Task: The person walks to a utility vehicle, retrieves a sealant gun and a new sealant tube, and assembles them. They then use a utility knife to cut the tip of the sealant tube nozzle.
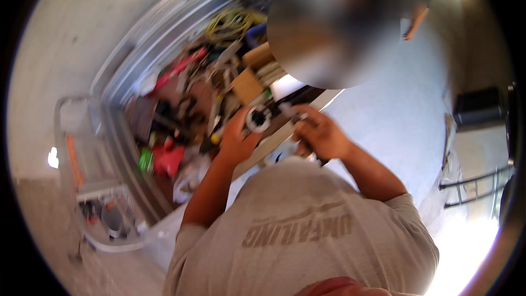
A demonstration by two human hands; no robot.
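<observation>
At nine o'clock, reaching down to eight, stands a clear bin (112, 248) with small parts inside. A green packet (146, 160) and a red bag (169, 158) lie side by side between eight and nine. A yellow cord (227, 24) is coiled at eleven, beyond the heaped tools. Near the centre, the left hand (237, 141) has its fingers curled round a pale ring (257, 119) whose dark, toothed-looking opening faces up; a card box (246, 86) sits just past it, towards twelve. The hand grips only the ring's near side, so a loosened hold could drop it among the clutter, where it would be hard to spot.

Apart from the ring, towards three, a small pale piece (286, 109) juts from the right hand (322, 134), seemingly pinched between thumb and fingers; blur hides the exact grip. Held so near its end, it could slip if knocked and fall by the bench edge (271, 143). Farther out are a co-worker's hand (408, 34) at two, a rack (476, 186) past three, and a black case (479, 106) just before three.
</observation>
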